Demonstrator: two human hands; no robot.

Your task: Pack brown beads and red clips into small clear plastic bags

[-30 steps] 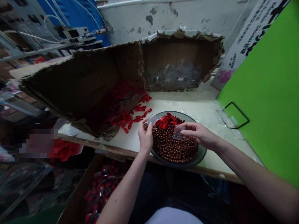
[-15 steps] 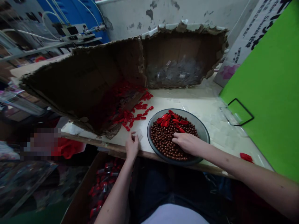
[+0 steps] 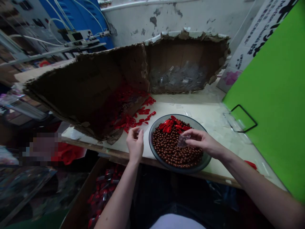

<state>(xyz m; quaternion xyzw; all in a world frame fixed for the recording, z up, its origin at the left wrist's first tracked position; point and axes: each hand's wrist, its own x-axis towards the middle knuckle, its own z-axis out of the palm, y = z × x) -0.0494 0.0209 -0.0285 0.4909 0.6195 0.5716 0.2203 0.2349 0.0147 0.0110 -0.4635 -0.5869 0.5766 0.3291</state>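
Note:
My right hand [image 3: 199, 141] is over the grey bowl [image 3: 206, 159], its fingers closed on a small clear plastic cup [image 3: 183, 141]. Whether anything is inside the cup is hard to see. Brown round beads [image 3: 166, 146] fill most of the bowl, and several glossy red plastic caps [image 3: 167, 125] lie on them at the far side. Left of the bowl, above the table, my left hand [image 3: 135, 141] pinches a clear plastic piece [image 3: 143, 127], blurred and partly hidden by the fingers.
A torn cardboard box [image 3: 107, 60] stands behind, with loose red caps spilling from its left part and clear plastic pieces [image 3: 181, 74] in its right. A green panel [image 3: 269, 105] with a black wire handle borders the right. Below left, a carton holds red-and-clear items [image 3: 105, 187].
My right hand has risen from the beads and now shows a clear plastic cup in its fingers. My left hand has shifted slightly up, still holding the clear piece. The view has tilted a little.

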